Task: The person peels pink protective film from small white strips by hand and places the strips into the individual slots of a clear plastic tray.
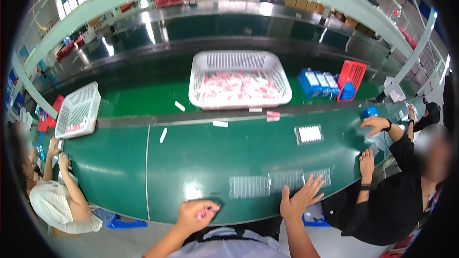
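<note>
Near the front edge of the green table, my left hand is closed around a small pink and white piece. My right hand has its fingers spread and holds nothing, at the right part of a row of clear plastic trays. The left clear tray and the middle clear tray lie flat, and the right clear tray is partly covered by my fingers. Farther back, a clear tray filled with white pieces lies on the table.
A large white basket holds many pink and white pieces. Loose white pieces lie around. A smaller white basket is at left; blue boxes and a red basket are at right. Co-workers sit on both sides.
</note>
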Tool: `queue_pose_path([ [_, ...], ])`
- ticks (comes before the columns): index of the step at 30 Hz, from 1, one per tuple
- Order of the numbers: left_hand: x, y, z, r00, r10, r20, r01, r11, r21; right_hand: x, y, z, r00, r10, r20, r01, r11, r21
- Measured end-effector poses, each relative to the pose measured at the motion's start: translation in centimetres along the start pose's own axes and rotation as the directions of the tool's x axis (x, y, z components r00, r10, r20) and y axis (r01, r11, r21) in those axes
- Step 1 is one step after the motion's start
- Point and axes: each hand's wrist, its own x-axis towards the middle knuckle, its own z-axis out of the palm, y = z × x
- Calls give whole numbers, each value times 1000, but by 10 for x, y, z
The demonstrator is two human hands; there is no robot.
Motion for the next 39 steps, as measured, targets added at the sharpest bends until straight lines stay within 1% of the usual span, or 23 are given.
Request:
queue_pose_path([
  [1,-4,6,3,981,-193,-25,186,969,-164,-7,-2,-3,984,-94,-153,107,991,81],
  [2,-11,-11,9,959,-284,-14,261,899,-352,-8,-7,-4,932,-175,-317,232,961,150],
  [3,-3,-2,12,928,-373,6,325,801,-502,-11,-10,-5,939,-182,-294,231,962,143],
  [4,1,3,15,912,-409,41,356,737,-574,-14,-15,-9,889,-345,-301,430,855,290],
  [5,5,5,16,895,-439,78,383,667,-639,-16,-23,-13,809,-483,-335,587,686,429],
  [6,8,13,10,885,-457,82,399,658,-638,-13,-44,-28,757,-571,-317,649,598,471],
  [8,18,29,0,680,-641,356,679,366,-637,-17,-67,-35,772,-610,-181,579,554,598],
  [10,17,29,3,684,-631,366,682,374,-628,-16,-86,-39,781,-615,-107,514,537,669],
  [12,16,30,7,703,-612,361,675,418,-608,-10,-98,-39,733,-675,85,367,498,786],
  [13,17,32,7,693,-624,361,682,407,-607,-6,-103,-41,730,-676,100,356,501,789],
  [15,19,35,5,693,-614,377,679,380,-627,-1,-112,-41,612,-779,137,347,420,839],
  [16,19,36,7,717,-595,363,655,398,-642,0,-116,-39,607,-780,153,329,422,845],
  [19,19,32,3,668,-641,377,709,396,-583,2,-122,-32,612,-780,128,377,431,820],
  [21,17,21,2,662,-612,432,707,321,-630,4,-119,-28,632,-756,171,335,465,819],
  [23,22,19,-1,628,-622,468,711,214,-670,6,-115,-20,782,-503,368,-142,431,891],
  [25,29,20,-3,610,-623,490,701,136,-700,16,-108,-15,792,-468,391,-204,402,893],
  [26,32,19,-3,596,-626,503,683,67,-727,21,-107,-14,797,-439,415,-278,342,897],
  [27,33,17,-3,593,-625,508,686,61,-725,24,-105,-14,798,-411,441,-351,277,894],
  [30,32,11,-2,576,-640,508,678,28,-734,29,-105,-14,795,-392,462,-386,261,885],
  [32,29,7,1,610,-612,503,699,117,-706,31,-104,-12,794,-381,474,-401,259,879],
  [35,28,5,4,608,-601,519,724,153,-672,32,-103,-7,799,-375,470,-402,247,882],
  [38,25,0,4,589,-587,556,760,167,-628,35,-101,-3,820,-383,425,-319,311,895],
  [39,26,1,4,585,-589,557,763,165,-625,37,-99,-2,836,-420,354,-175,407,897],
])
